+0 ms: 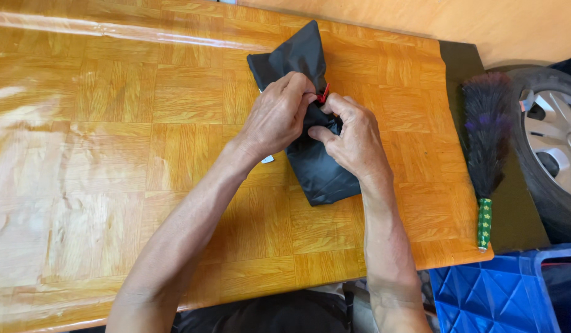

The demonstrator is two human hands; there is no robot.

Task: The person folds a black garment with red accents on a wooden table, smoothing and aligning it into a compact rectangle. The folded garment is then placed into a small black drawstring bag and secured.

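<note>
Clearly both hands were at work on the black pouch (310, 166), which lay slanted on the worktop (113, 123) in the upper middle of the frame. The left hand (276, 114) had its fingers pinched narrow on a red cord (323, 96) at the pouch's gathered middle; the right hand (353, 135) met it from the other side, fingers curled tight into the black cloth just beside the cord. Judging by the bunched cloth, the pouch looked already drawn in at the middle, though whether the cord was tied could not be told, since the fingers hid it. The pouch's upper end stood up in a loose point.

The worktop was glossy, with an orange wood-parquet pattern catching broad glare at left. A feather duster (486, 142) with a green handle lay along its right edge. Beyond that, at far right, stood a car wheel (554, 135), and a blue crate (489, 296) sat in the lower right.
</note>
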